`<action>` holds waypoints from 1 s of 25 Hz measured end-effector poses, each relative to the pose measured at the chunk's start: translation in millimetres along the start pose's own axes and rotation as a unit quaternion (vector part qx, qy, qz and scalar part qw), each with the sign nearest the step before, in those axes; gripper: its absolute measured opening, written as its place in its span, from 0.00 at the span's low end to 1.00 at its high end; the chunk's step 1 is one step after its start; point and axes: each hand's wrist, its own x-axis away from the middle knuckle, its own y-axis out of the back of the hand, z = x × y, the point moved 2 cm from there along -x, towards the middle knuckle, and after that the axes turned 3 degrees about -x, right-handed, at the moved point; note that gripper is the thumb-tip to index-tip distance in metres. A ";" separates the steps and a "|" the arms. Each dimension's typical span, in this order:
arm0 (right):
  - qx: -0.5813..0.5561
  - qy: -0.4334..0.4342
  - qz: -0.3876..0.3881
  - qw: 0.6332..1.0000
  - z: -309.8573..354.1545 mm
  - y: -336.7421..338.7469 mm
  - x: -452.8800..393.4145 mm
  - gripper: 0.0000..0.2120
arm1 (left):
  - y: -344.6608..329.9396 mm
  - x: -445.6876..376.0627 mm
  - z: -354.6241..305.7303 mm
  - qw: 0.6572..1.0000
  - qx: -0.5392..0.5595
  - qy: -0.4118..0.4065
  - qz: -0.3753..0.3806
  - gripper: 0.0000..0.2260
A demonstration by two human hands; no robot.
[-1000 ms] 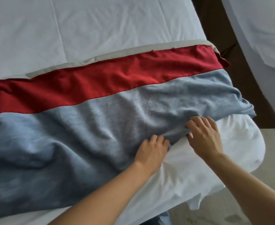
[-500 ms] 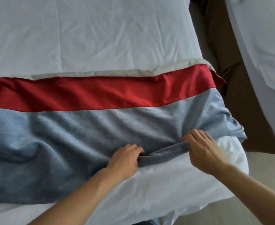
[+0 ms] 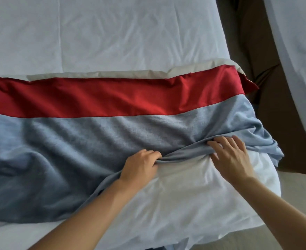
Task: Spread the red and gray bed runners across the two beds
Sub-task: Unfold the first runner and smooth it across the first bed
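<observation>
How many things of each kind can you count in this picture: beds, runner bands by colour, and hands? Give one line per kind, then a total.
Beds: 2, the near bed and the second bed at the right edge
Red runner band: 1
Gray runner band: 1
Hands: 2, the left hand and the right hand, each with a grip on the gray edge
Total: 6

The left hand (image 3: 139,168) now sits further left along the near edge of the gray runner (image 3: 72,159) and has closed on it. The right hand (image 3: 229,156) now pinches that edge too. Between the hands, the edge is now bunched into a tight roll.
</observation>
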 end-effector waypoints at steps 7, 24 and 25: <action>-0.089 0.051 0.021 0.995 -28.6 42.3 3.5 0.14 | 20.8 -9.2 -4.6 0.985 0.159 -0.018 0.059 0.12; 0.069 -0.227 0.146 0.960 -88.6 45.6 91.5 0.35 | -51.5 54.7 -59.2 0.975 -0.099 -0.193 0.054 0.10; 0.054 -0.285 0.135 0.947 -92.3 43.8 87.8 0.33 | -51.1 53.3 -64.1 0.969 -0.103 -0.213 0.065 0.07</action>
